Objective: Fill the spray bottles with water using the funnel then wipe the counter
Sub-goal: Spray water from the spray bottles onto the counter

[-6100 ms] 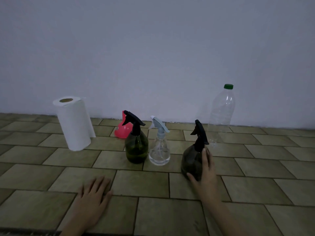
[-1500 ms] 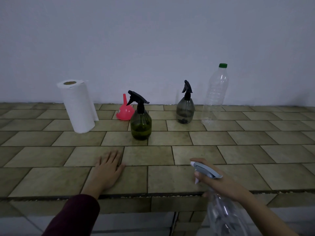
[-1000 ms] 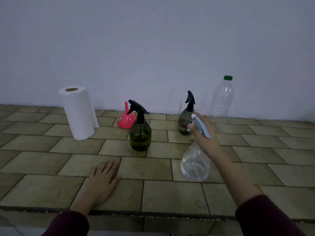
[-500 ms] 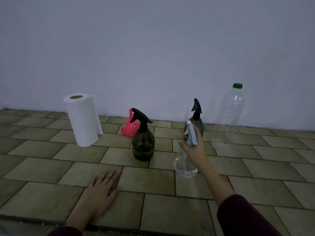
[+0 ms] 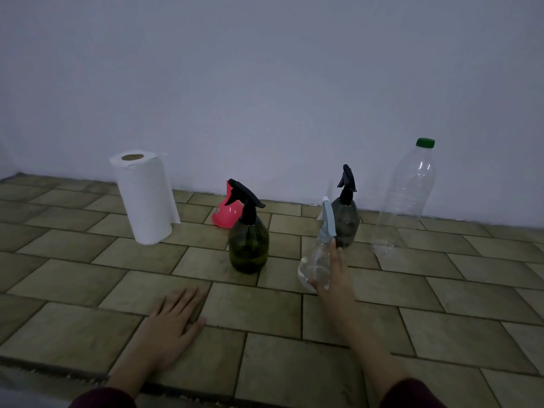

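A clear spray bottle [image 5: 316,260] with a pale blue-grey trigger head stands on the tiled counter [image 5: 441,304], a little water in its base. My right hand [image 5: 335,278] grips its right side, thumb low at the front and fingers stretched up along the body. My left hand [image 5: 173,322] lies flat and empty on the tiles near the front edge. A green spray bottle [image 5: 248,245] with a black head stands left of the clear one. A dark grey spray bottle [image 5: 347,219] stands just behind it. The pink funnel [image 5: 225,214] lies by the wall.
A white paper towel roll [image 5: 144,198] stands upright at the back left. A tall clear plastic bottle [image 5: 406,198] with a green cap stands at the back right near the wall. The counter's front edge runs just below my left wrist.
My right hand brought the clear spray bottle up from below the counter edge and set it down on the tiles before the dark grey bottle. My left hand stayed flat.
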